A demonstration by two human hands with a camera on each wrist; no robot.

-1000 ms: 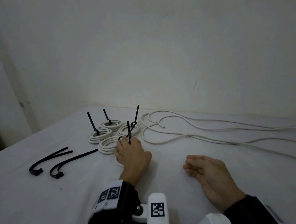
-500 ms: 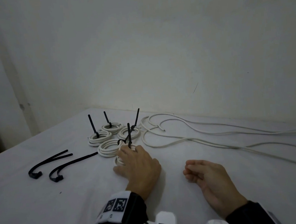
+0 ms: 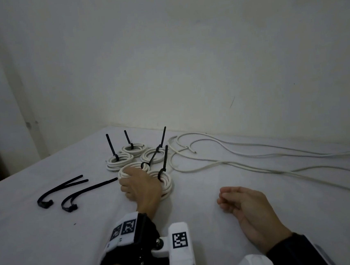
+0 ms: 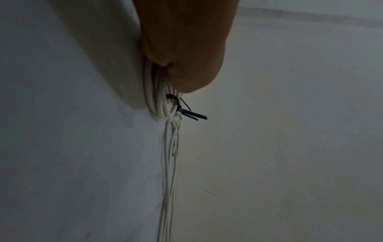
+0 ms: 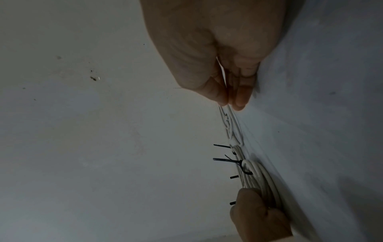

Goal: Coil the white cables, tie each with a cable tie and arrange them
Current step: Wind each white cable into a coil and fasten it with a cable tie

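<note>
A white-covered table (image 3: 41,241) was backed by a plain pale wall (image 3: 184,56), scuffed dark beyond the right hand; light was dim.

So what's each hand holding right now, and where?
Left hand grips the nearest coil by its near-left rim. Right hand holds nothing.

No readable text or labels
</note>
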